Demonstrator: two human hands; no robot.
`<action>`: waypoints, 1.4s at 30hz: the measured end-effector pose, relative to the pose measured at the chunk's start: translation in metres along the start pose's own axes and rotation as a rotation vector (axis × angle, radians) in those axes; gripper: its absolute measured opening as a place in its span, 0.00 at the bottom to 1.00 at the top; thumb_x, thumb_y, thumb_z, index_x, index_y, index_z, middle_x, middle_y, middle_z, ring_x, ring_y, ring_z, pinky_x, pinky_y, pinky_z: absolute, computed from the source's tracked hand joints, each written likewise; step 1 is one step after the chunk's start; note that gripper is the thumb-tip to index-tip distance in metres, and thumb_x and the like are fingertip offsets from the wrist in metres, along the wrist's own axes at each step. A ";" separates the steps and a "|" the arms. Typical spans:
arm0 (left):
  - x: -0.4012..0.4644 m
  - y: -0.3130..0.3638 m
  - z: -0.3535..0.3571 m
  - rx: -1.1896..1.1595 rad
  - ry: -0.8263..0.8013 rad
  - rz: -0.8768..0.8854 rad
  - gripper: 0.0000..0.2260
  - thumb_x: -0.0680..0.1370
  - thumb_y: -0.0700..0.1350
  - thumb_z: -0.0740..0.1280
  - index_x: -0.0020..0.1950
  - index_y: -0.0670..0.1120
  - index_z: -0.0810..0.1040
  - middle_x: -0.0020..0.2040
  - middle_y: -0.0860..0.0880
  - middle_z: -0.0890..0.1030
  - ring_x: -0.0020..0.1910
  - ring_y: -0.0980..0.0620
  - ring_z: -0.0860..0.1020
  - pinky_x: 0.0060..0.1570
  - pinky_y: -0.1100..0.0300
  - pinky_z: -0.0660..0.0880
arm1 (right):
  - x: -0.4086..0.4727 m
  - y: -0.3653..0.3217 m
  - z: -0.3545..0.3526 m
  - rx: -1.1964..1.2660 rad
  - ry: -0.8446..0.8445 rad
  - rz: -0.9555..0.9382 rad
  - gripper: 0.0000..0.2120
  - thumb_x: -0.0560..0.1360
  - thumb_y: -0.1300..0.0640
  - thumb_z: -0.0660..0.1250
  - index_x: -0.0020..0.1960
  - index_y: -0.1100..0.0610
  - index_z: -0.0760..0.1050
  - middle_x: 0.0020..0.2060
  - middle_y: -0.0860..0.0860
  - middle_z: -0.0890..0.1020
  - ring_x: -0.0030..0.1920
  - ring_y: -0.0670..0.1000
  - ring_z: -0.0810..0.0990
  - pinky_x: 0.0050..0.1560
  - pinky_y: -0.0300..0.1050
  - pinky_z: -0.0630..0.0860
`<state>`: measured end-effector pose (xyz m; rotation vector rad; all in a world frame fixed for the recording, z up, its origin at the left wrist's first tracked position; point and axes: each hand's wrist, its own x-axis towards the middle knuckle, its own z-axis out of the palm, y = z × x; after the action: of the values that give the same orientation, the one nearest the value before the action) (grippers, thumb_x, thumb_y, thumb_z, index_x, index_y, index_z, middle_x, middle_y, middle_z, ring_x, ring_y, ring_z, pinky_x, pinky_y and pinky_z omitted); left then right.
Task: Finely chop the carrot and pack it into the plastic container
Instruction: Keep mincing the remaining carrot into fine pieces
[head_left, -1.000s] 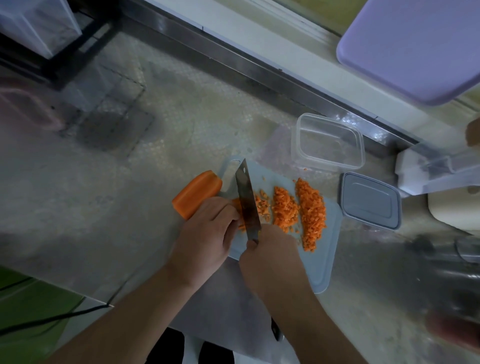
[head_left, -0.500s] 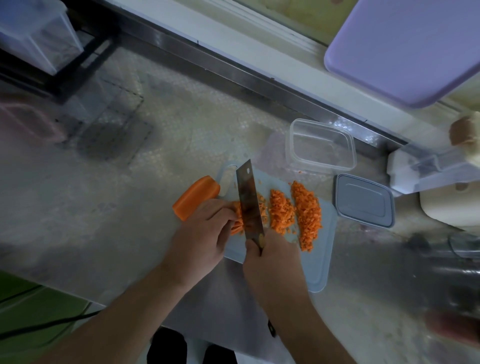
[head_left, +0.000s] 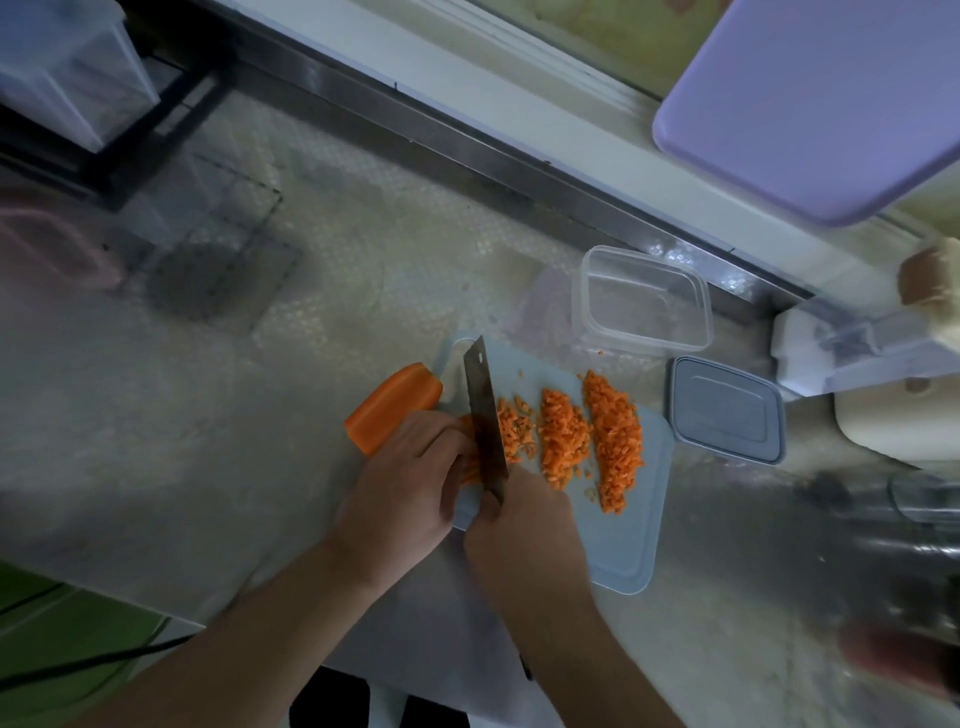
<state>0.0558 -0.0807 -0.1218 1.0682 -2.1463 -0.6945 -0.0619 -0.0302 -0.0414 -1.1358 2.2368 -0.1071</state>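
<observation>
A pale blue cutting board (head_left: 636, 540) lies on the steel counter. On it lie rows of finely chopped carrot (head_left: 615, 441). My left hand (head_left: 405, 483) holds down a bundle of carrot strips at the board's left side, fingers curled over them. My right hand (head_left: 519, 525) grips the handle of a knife (head_left: 483, 415), whose blade stands on the strips right beside my left fingers. A whole carrot piece (head_left: 387, 413) lies off the board's left edge. The empty clear plastic container (head_left: 644, 301) stands behind the board, with its grey lid (head_left: 724, 408) to the right.
A lilac board (head_left: 810, 98) leans at the upper right by the window sill. White and cream appliances (head_left: 857, 353) stand at the right. A black wire rack with a clear box (head_left: 78, 78) sits at the far left. The counter's front edge runs near my forearms.
The knife blade has shifted slightly along the carrot strips while chopping. Both hands stay in the same place on the board; the view has moved a little.
</observation>
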 end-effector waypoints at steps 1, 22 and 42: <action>0.000 0.001 0.000 -0.009 -0.007 0.001 0.07 0.82 0.37 0.65 0.52 0.43 0.83 0.53 0.50 0.80 0.55 0.50 0.78 0.59 0.64 0.72 | -0.002 0.002 0.001 0.025 0.020 -0.015 0.04 0.78 0.54 0.60 0.46 0.50 0.72 0.40 0.48 0.77 0.43 0.53 0.78 0.43 0.51 0.79; -0.012 0.006 -0.009 0.047 0.003 -0.043 0.07 0.83 0.39 0.67 0.56 0.43 0.84 0.56 0.50 0.82 0.58 0.52 0.79 0.57 0.60 0.76 | -0.013 0.008 -0.001 0.072 0.042 -0.056 0.08 0.80 0.54 0.59 0.42 0.50 0.71 0.36 0.48 0.77 0.37 0.49 0.77 0.35 0.45 0.73; -0.016 0.001 -0.011 0.045 -0.003 -0.033 0.07 0.80 0.39 0.72 0.58 0.42 0.85 0.57 0.49 0.82 0.60 0.51 0.79 0.64 0.62 0.74 | -0.013 0.007 -0.005 0.085 0.081 -0.043 0.10 0.81 0.53 0.60 0.41 0.51 0.70 0.34 0.47 0.76 0.35 0.48 0.76 0.31 0.42 0.66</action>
<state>0.0709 -0.0689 -0.1184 1.1288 -2.1608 -0.6655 -0.0642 -0.0166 -0.0333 -1.1519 2.2561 -0.2672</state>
